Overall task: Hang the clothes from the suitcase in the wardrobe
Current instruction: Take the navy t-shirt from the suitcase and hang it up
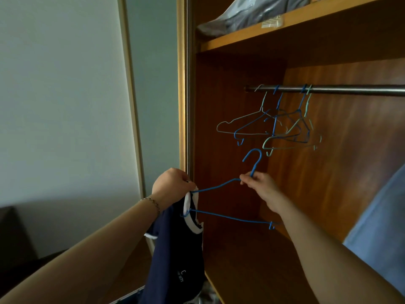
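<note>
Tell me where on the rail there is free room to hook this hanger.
The grey metal rail is bare right of the empty wire hangers, toward the frame edge. Its left end is crowded with their hooks.

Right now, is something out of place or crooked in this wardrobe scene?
Yes. The navy shirt sits on only the left end of the blue hanger, bunched there under the left hand; the right end is bare. The empty hangers on the rail hang tangled and tilted.

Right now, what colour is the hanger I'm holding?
Blue hanger, clearest in the head view.
</note>
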Demonstrator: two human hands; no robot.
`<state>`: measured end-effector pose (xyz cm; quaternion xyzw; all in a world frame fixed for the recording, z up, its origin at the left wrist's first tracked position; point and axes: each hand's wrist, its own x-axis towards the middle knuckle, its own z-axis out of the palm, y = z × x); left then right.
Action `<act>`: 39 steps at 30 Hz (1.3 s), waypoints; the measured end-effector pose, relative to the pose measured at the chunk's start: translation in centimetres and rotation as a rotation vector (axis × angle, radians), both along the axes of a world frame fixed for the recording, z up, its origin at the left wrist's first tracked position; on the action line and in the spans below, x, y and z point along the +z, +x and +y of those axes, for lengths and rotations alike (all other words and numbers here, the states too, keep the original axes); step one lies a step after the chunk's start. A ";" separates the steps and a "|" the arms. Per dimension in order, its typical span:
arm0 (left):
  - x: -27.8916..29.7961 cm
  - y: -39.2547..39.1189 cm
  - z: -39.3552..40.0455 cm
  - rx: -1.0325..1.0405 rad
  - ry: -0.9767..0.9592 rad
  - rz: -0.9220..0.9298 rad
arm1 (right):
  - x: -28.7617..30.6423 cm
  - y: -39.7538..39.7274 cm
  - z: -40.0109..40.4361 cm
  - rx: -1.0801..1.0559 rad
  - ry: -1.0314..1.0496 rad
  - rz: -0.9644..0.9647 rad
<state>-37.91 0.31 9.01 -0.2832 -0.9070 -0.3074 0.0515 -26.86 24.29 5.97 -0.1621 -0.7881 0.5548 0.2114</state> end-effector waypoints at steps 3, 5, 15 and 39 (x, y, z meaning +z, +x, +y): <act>0.2 0.1 -0.5 -0.050 -0.152 0.114 | -0.3 -0.4 -0.8 0.048 0.049 -0.031; 0.2 0.0 -0.8 -0.114 -0.239 0.179 | -0.1 -0.7 -1.5 0.074 0.084 -0.032; 0.7 -1.3 -3.6 -0.407 -0.342 0.048 | 3.2 0.2 0.5 0.052 0.194 -0.011; 0.0 -1.4 -3.4 -0.237 -0.217 0.016 | 0.3 -1.2 -3.7 0.030 -0.011 0.013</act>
